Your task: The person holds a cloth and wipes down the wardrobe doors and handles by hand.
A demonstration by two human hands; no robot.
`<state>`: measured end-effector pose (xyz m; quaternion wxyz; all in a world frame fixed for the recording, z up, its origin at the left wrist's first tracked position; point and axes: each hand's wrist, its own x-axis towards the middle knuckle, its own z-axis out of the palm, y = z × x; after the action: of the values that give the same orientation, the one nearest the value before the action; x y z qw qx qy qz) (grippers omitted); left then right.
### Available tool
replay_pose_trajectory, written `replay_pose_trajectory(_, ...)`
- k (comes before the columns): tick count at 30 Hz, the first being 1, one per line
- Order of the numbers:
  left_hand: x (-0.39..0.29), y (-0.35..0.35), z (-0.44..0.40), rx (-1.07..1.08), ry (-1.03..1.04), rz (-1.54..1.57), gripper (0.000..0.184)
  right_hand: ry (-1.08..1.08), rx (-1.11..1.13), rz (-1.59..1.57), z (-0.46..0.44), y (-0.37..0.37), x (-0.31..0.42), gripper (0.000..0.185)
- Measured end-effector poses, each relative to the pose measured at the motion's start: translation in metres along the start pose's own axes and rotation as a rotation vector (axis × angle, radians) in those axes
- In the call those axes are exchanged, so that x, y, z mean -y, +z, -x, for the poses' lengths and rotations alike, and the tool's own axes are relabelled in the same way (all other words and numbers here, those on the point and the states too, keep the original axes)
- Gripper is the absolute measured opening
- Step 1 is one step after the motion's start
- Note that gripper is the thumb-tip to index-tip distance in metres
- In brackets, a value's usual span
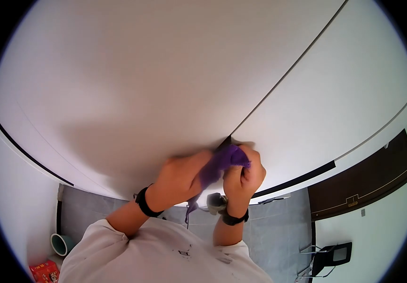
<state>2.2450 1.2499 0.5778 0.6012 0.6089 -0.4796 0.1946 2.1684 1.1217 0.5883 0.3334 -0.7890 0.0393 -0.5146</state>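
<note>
A purple cloth [215,166] is bunched between my two hands in front of a large white cabinet door [132,85]. My left hand [177,177] is closed on the cloth, with one end hanging below it. My right hand [246,174] is curled shut around the cloth's other end, its fingers folded in. Both hands are close to a dark handle-like strip [224,141] at the lower end of the door seam; the hands and cloth partly cover it. Whether the cloth touches the strip I cannot tell.
A second white door panel [345,85] lies right of the seam. Below is a grey tiled floor [279,226]. A black chair [333,259] and a brown door [364,179] are at right. A green bucket [62,245] and a red box [45,272] sit at lower left.
</note>
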Motion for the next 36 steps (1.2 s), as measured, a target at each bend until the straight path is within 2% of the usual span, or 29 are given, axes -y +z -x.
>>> replay_pose_trajectory(3,0.005,0.001,0.003,0.037,-0.006,0.019,0.015,-0.061,0.035,-0.041,0.001,-0.002,-0.007,0.015)
replay_pose_trajectory(7,0.009,0.001,0.006,0.082,0.003,0.010,0.013,-0.039,0.022,-0.131,-0.002,0.000,0.004,0.015)
replay_pose_trajectory(9,0.008,0.005,0.007,0.031,0.010,0.089,0.012,0.026,-0.031,-0.230,-0.001,0.003,0.007,0.013)
replay_pose_trajectory(13,0.010,0.015,0.015,-0.058,-0.045,0.220,0.014,0.080,0.024,-0.328,-0.009,0.002,0.017,0.012)
replay_pose_trajectory(14,0.010,0.016,0.015,-0.052,-0.077,0.242,0.016,0.069,0.031,-0.330,-0.007,0.002,0.016,0.012)
replay_pose_trajectory(19,0.007,0.013,0.010,-0.063,0.017,0.143,0.017,0.074,0.019,-0.261,-0.002,0.006,0.008,0.013)
replay_pose_trajectory(20,0.006,0.012,0.010,-0.060,-0.008,0.117,0.018,0.112,0.017,-0.249,0.002,0.005,0.009,0.014)
replay_pose_trajectory(21,0.004,0.012,0.012,-0.053,-0.036,0.093,0.018,-0.017,0.042,-0.196,0.001,0.006,0.009,0.010)
replay_pose_trajectory(24,-0.009,0.011,0.010,-0.051,-0.180,0.146,0.019,-0.005,0.013,-0.234,0.005,0.010,0.007,0.011)
replay_pose_trajectory(27,-0.009,0.007,0.009,0.008,-0.179,0.015,0.019,0.040,0.016,-0.241,0.005,0.009,0.011,0.012)
replay_pose_trajectory(30,-0.010,0.003,0.010,0.065,-0.234,0.051,0.019,0.077,0.018,-0.264,0.005,0.009,0.011,0.014)
replay_pose_trajectory(36,0.000,0.010,0.018,0.060,-0.140,0.062,0.016,0.085,0.000,-0.257,0.008,0.009,0.005,0.018)
